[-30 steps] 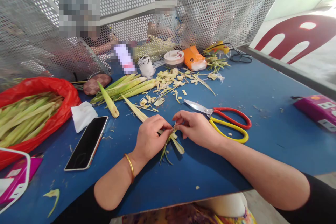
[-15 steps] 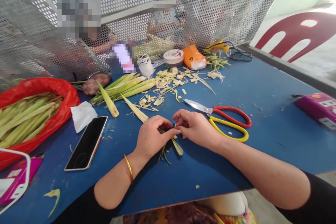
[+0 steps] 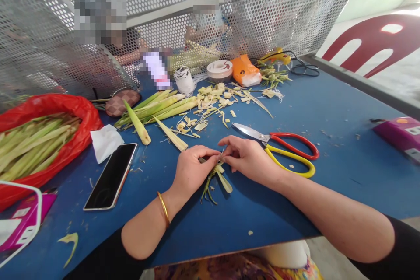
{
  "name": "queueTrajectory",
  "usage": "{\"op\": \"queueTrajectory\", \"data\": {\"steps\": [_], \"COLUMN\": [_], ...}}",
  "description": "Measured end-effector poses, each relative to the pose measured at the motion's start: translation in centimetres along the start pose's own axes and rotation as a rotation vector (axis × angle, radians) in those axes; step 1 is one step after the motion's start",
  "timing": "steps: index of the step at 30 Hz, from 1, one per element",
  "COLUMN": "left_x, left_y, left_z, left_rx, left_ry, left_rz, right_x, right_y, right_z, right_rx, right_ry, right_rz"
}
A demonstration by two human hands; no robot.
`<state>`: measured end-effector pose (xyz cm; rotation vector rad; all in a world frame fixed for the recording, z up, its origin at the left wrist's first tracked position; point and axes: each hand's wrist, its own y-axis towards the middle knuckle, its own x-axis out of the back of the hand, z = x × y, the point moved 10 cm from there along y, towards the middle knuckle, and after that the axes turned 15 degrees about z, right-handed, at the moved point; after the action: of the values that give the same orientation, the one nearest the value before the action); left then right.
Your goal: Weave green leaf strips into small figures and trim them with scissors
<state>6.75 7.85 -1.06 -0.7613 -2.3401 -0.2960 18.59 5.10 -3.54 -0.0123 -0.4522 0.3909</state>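
My left hand (image 3: 192,171), with a gold bangle on its wrist, is closed around a small bundle of folded green-yellow leaf strips (image 3: 215,178) low over the blue table (image 3: 328,109). My right hand (image 3: 246,157) pinches the top of the same bundle from the right, fingertips meeting the left thumb. Thin green ends of the bundle fan out below my hands. A long pale leaf strip (image 3: 170,133) runs from under my left hand toward the back left. Red and yellow scissors (image 3: 282,148) lie just right of my right hand.
A black phone (image 3: 111,175) and white tissue (image 3: 105,139) lie at left beside a red bag of leaves (image 3: 46,140). Loose leaves (image 3: 157,107) and trimmings (image 3: 213,98) sit behind my hands. Thread spool (image 3: 184,81), tape (image 3: 219,70), glue gun (image 3: 274,57) stand before a perforated screen; people sit behind it.
Both hands stay on the leaf bundle; my fingers have shifted slightly at its top, and the view has moved a little.
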Motion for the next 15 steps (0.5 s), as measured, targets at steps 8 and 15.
{"op": "queueTrajectory", "data": {"steps": [8, 15], "left_x": [-0.62, -0.80], "left_y": [0.00, 0.11], "left_z": [-0.70, 0.08], "left_rx": [-0.010, 0.004], "left_ry": [0.122, 0.089], "left_rz": [0.052, 0.060], "right_x": [0.13, 0.21], "right_y": [-0.05, -0.03], "right_z": [0.07, 0.08], "right_rx": [-0.012, -0.017], "right_ry": [-0.084, -0.086], "right_rz": [-0.021, -0.024]}}
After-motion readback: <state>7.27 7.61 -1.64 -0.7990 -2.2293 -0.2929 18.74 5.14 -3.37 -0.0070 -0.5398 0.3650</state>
